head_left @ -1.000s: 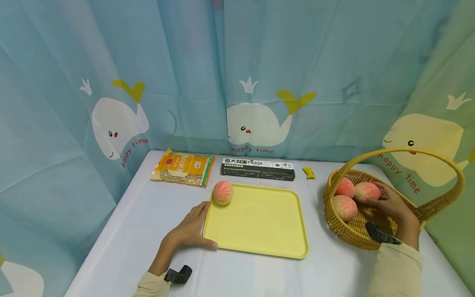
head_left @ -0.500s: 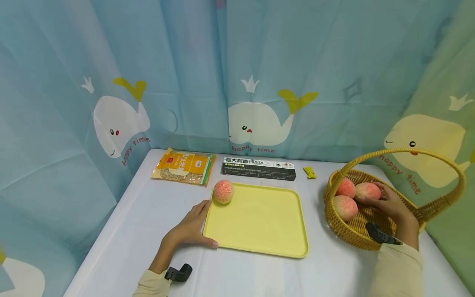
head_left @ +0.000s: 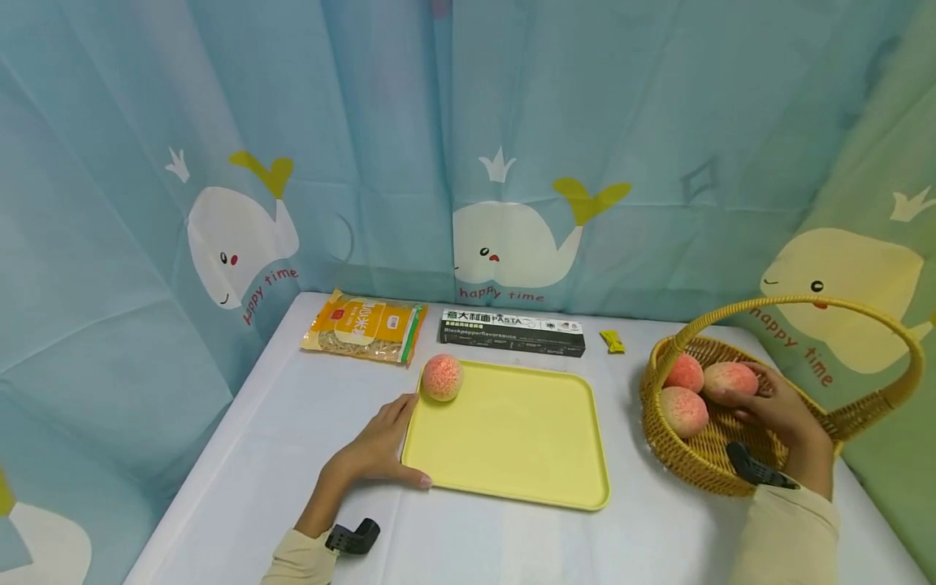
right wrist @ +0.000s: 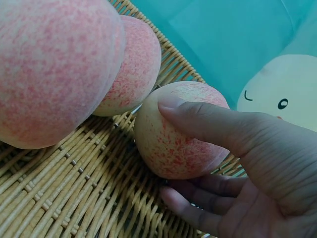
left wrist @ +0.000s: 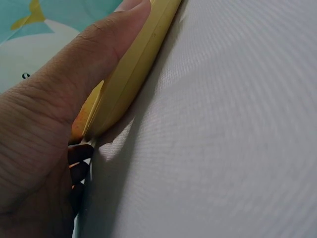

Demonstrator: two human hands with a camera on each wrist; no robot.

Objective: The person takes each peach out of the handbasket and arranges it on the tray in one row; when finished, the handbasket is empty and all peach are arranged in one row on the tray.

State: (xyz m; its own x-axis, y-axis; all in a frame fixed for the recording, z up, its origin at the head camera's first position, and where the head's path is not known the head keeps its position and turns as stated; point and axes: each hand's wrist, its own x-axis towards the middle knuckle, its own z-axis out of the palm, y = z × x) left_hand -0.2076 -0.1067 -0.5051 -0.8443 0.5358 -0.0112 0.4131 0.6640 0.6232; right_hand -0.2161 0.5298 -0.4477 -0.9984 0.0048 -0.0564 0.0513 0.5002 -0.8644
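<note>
In the head view, my left hand [head_left: 379, 447] spans the near left corner of a yellow tray [head_left: 512, 439]. Its thumb lies straight along the rim [left wrist: 133, 69] in the left wrist view, and the other fingers reach along the left side. A round pink peach [head_left: 443, 378] sits in the tray's far left corner. My right hand [head_left: 786, 406] is inside a wicker basket [head_left: 691, 467] and holds a peach [right wrist: 181, 136], thumb on top and fingers around its far side and underneath. Two more peaches lie beside it, one behind [head_left: 685, 373] and one nearer [head_left: 683, 411].
Behind the tray lie an orange food packet [head_left: 363, 327], a black-and-white pasta box [head_left: 512, 333] and a small yellow wrapped candy [head_left: 613, 341]. The basket's tall handle [head_left: 797, 302] arches above the right hand. A whale-print curtain [head_left: 395, 146] hangs along the table's back edge.
The whole head view shifts slightly. Both hands, the tray and the peaches keep their places, with the right hand still on the same peach.
</note>
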